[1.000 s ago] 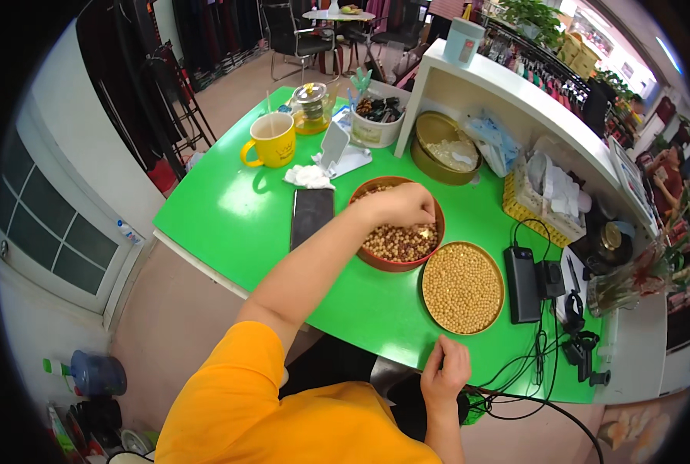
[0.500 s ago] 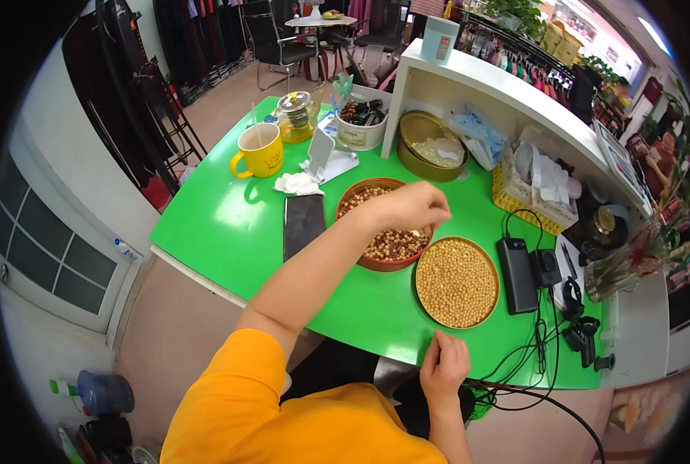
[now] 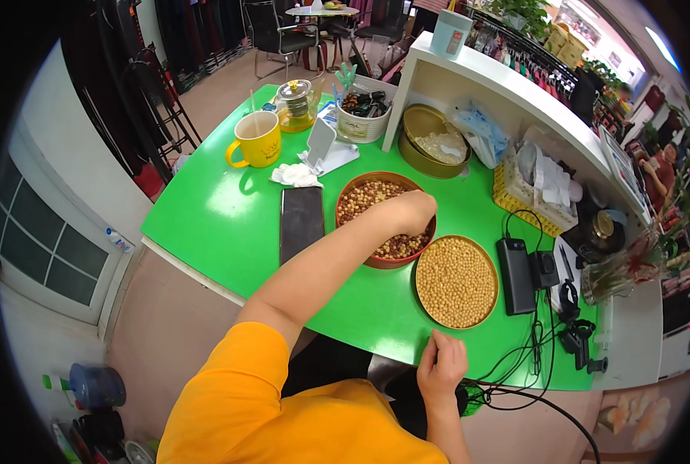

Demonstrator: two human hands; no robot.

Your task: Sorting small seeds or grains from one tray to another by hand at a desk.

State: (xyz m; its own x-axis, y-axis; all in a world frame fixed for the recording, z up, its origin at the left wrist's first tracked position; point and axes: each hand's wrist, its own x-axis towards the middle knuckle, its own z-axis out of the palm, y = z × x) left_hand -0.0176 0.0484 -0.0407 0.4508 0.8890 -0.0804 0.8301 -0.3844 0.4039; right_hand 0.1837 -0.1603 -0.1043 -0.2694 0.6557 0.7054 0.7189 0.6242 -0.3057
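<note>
My left hand (image 3: 413, 213) reaches across into the right side of a round reddish-brown tin (image 3: 384, 264). Its fingers are curled and point down, with the tips hidden. Inside the tin are mixed beans (image 3: 364, 197), pale and dark red. Just right of it stands a round gold-rimmed tin (image 3: 436, 319) full of pale yellow soybeans (image 3: 457, 280). My right hand (image 3: 443, 362) is closed at the table's near edge, below the soybeans and apart from them. Whatever it holds, if anything, is out of sight.
Left of the tins lie a dark phone (image 3: 301, 224), a white tissue (image 3: 296, 175) and a yellow mug (image 3: 257, 141). Behind stand a glass teapot (image 3: 295, 108) and a white basket (image 3: 362, 127). A black power bank (image 3: 517, 274) and cables (image 3: 532, 356) are at right.
My left hand has gone from above the bean tin's right rim down into the tin. My right hand stays closed at the table's edge.
</note>
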